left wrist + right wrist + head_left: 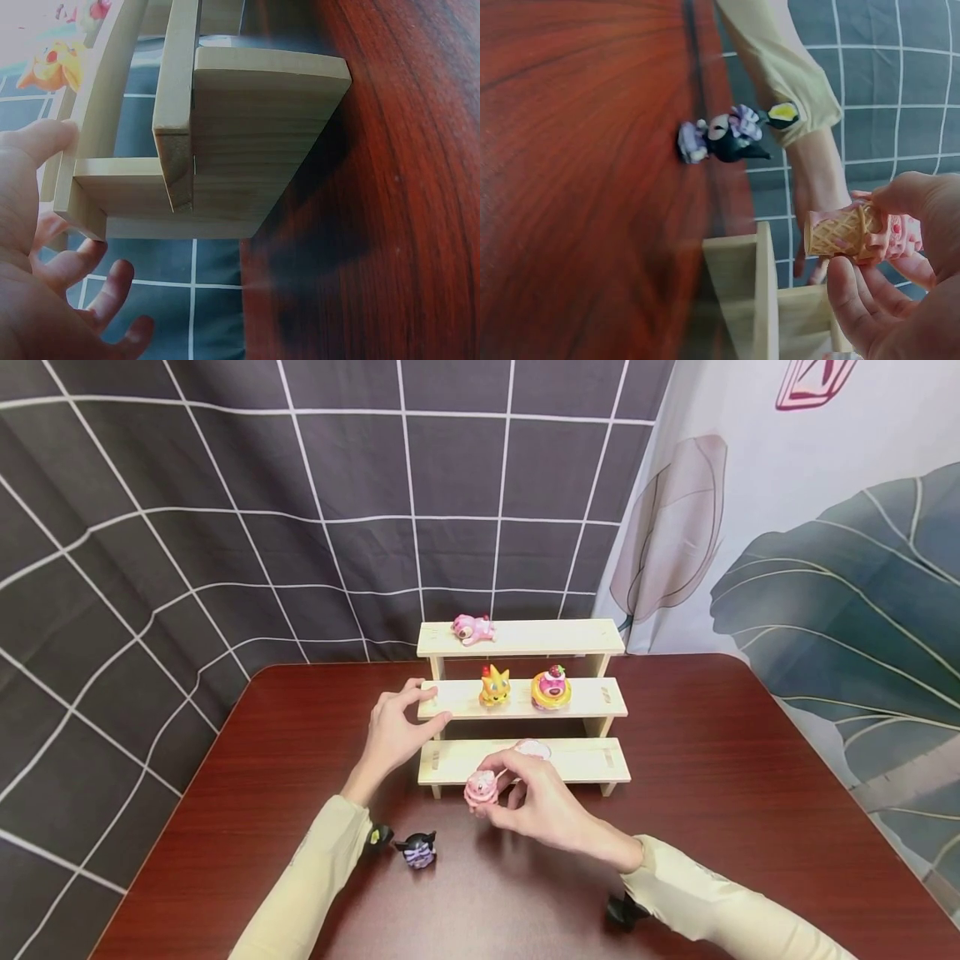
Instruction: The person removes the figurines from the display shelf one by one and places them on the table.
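My right hand (543, 802) pinches a pink figurine (481, 788) in front of the bottom tier; the right wrist view shows its ice-cream-cone base (836, 234) with a waffle pattern. My left hand (393, 727) holds the left end of the middle tier of a three-step wooden display shelf (450, 762), thumb and fingers on either side of the board. On the top tier lies a pink bear figurine (472, 629). The middle tier carries a yellow figurine (495, 687) and a purple-pink figurine in a yellow ring (551, 688). A whitish-pink thing (534, 748) on the bottom tier is partly hidden.
A black-and-purple figurine (417, 850) stands on the dark red wooden table (300, 718), near my left sleeve. A dark grid-patterned curtain (337, 485) hangs behind the table, and a leaf-print curtain (847, 577) is at the right.
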Available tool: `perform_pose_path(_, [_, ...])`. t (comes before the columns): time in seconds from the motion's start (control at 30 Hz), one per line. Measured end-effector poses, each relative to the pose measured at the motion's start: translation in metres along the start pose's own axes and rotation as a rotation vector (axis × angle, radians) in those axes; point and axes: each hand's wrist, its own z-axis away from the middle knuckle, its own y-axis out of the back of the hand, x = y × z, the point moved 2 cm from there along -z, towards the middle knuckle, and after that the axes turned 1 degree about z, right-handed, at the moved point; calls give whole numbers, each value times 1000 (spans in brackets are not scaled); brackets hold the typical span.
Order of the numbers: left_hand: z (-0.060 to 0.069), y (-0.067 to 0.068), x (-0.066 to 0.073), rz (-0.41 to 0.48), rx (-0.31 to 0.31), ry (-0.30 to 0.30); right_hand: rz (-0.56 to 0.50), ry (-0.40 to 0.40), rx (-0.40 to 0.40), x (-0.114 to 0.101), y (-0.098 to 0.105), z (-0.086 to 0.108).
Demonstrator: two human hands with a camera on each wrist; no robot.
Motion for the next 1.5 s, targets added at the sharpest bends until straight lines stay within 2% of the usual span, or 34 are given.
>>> perform_pose_path(0.13, [0, 0, 0, 5, 0, -6, -18, 12, -8, 2, -5, 4])
perform_pose_path(0.4, [0, -1, -1, 0, 17, -21, -47, -33, -18, 6, -16, 12])
perform_pose_path(0.97, [0, 0, -1, 1, -8, 8, -96, -71, -43, 12, -33, 22])
perform_pose_path(1.27, [1, 0, 0, -3, 5, -17, -70, -81, -52, 15, -41, 25])
perform_pose_path(1.5, [0, 0, -1, 0, -3, 1, -58, -87, -53, 16, -44, 23])
